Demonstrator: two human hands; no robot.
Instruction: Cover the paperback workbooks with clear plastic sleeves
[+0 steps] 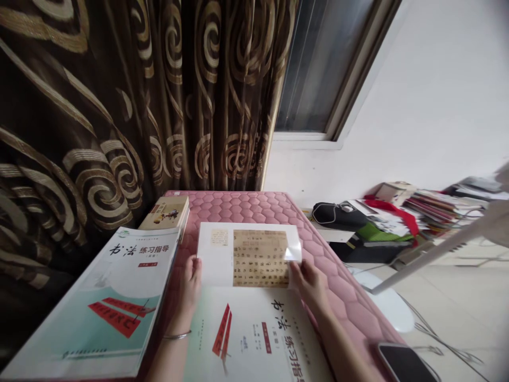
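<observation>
An open book (214,270) lies sideways in front of me, its upper page showing a tan picture of handwritten characters and its lower page a red design with large black characters. My left hand (192,281) grips the book's left edge, the fingers partly hidden by the page. At the right edge, my right hand (308,281) is closed on the book, beside a shiny, curved page corner. To the left lies a stack of white and teal books (119,286) with red banners on the cover. Behind that stack sits a thicker tan book (165,211).
A pink quilted surface (254,204) lies under the books. A dark device (403,363) rests at its lower right edge. A patterned curtain (207,95) hangs behind. Piled papers and bags (382,223), a white pole (441,249) and cables are on the right.
</observation>
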